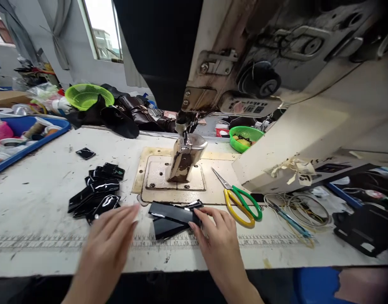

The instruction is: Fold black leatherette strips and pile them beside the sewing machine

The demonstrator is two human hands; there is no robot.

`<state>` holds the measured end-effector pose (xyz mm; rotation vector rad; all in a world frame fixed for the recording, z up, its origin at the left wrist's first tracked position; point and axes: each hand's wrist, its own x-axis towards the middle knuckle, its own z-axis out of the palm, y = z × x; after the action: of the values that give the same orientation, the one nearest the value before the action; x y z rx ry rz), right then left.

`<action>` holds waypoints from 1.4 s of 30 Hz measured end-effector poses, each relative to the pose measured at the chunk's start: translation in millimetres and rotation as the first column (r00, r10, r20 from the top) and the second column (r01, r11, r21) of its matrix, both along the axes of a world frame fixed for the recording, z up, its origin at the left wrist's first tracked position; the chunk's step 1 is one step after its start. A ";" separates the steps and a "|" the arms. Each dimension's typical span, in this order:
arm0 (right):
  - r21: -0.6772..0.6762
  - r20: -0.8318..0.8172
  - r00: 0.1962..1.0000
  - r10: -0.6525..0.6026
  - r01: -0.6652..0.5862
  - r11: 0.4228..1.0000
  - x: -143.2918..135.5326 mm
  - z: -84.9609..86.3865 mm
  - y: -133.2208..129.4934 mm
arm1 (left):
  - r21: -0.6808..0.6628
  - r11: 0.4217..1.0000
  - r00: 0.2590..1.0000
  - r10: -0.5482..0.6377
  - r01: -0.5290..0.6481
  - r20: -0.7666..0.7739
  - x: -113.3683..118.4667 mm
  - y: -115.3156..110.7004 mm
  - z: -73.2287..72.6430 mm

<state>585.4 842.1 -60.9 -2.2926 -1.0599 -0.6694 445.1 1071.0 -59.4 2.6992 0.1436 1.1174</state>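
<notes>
Several flat black strips [170, 219] lie crossed on the white table, in front of the sewing machine's post [184, 162]. My right hand [217, 236] has its thumb and fingers on the right end of the top strip, gripping it. To the left of the strips, my left hand [109, 240] is raised over the table, blurred; its fingers are close together and partly smeared, and whether it holds anything does not show. A heap of glossy black pieces [99, 188] sits just beyond my left hand. One small black piece [85, 153] lies apart, farther back.
Scissors [240, 202] with yellow and green handles lie right of my right hand. Farther right are coiled cords [298, 215] and a black object [367, 230]. A blue tray [51, 137] stands at the left; green baskets [89, 96] and dark leather items are behind. The machine head hangs overhead.
</notes>
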 end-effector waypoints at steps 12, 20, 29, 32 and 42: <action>0.051 -0.078 0.997 0.011 -0.007 0.999 6.8 -13.4 1.4 | -0.243 0.967 0.970 -0.129 0.078 -0.205 48.5 -34.6 17.6; 0.228 -0.484 0.842 0.237 -0.141 0.963 -27.8 -2.0 -30.0 | -0.588 0.801 0.977 -0.023 -0.109 -0.213 -10.0 -75.6 6.4; 0.246 -0.042 0.972 0.233 -0.216 0.945 -55.5 -6.3 7.9 | -0.126 0.977 0.982 0.162 -0.174 -0.102 -2.8 -94.9 -12.6; 0.163 0.025 0.955 0.296 -0.296 0.941 -49.4 -7.5 2.4 | -0.034 0.997 0.996 0.067 -0.069 -0.060 -8.4 -93.3 -10.4; 0.114 -0.011 0.897 0.442 -0.438 0.892 -52.5 -14.0 -17.5 | -0.071 0.998 0.992 -0.008 -0.001 -0.126 -19.1 -94.6 -8.8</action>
<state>532.9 824.6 -74.9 -1.8664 -1.4267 -0.4820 426.0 976.4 -68.3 2.7055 0.1942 0.9222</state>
